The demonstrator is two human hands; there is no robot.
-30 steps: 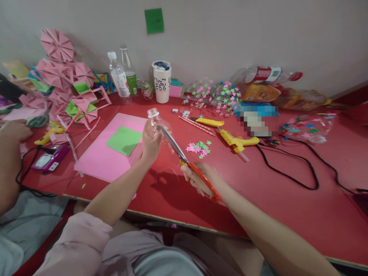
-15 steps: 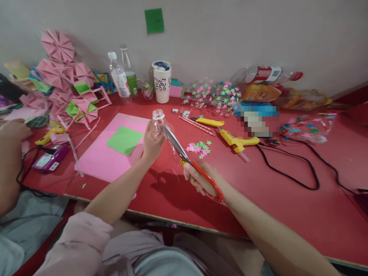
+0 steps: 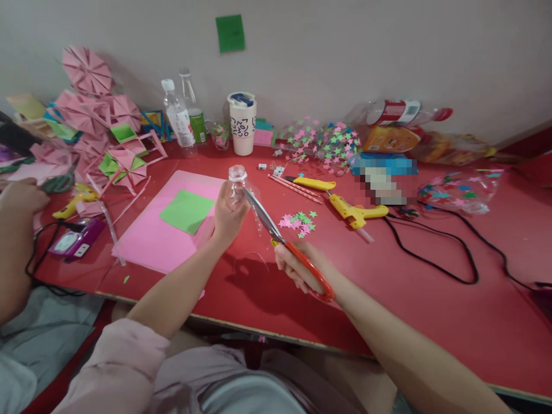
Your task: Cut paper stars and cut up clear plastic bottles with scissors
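Note:
My left hand (image 3: pixel 231 213) is closed around a clear plastic bottle top (image 3: pixel 237 174), its neck pointing up. In my right hand (image 3: pixel 297 261) is a pair of scissors (image 3: pixel 265 217) with red and yellow handles. The blades point up and left, and their tips meet the clear plastic beside my left fingers. Whether the tips are cutting into it is hard to make out. A thin curl of clear plastic (image 3: pixel 252 261) hangs or lies below the hands. Pink and green paper stars (image 3: pixel 299 223) lie just beyond the scissors.
Pink paper (image 3: pixel 142 241) with a green square (image 3: pixel 187 211) lies left. A yellow glue gun (image 3: pixel 356 214), a cutter knife (image 3: pixel 314 183) and a black cord (image 3: pixel 431 276) are right. Bottles (image 3: pixel 179 123) and a tumbler (image 3: pixel 242 129) stand behind. Another person's hand (image 3: pixel 23 198) rests far left.
Almost nothing differs. The scissors' handles have shifted very slightly to the left, while both hands keep the same hold.

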